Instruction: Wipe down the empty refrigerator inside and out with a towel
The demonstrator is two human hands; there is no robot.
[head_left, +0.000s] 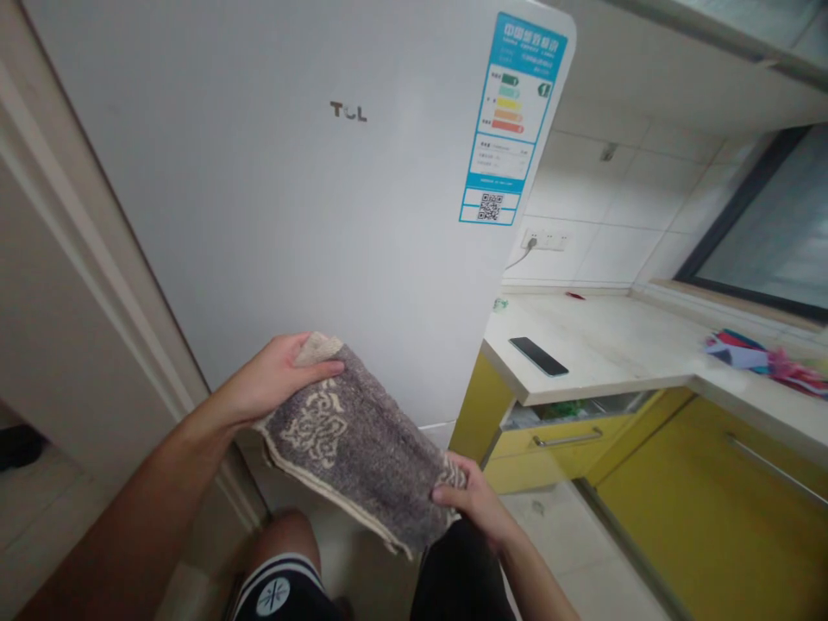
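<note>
A grey-brown towel (381,457) with a cream scroll pattern and cream edging is stretched between my hands, folded over in layers. My left hand (285,375) grips its upper left corner, thumb on top and the fingers hidden behind the cloth. At the other end my right hand (469,496) pinches the right edge, its thumb lying on the face of the towel. Behind the cloth stands a white refrigerator (291,224) with its door closed, close in front of me.
An energy label (514,121) is stuck on the refrigerator. To the right runs a pale countertop (621,336) bearing a dark phone (539,355) and colourful cloths or bags (769,358). Below are yellow cabinets (730,509) and a partly open drawer (569,440). A door frame (97,224) borders the left.
</note>
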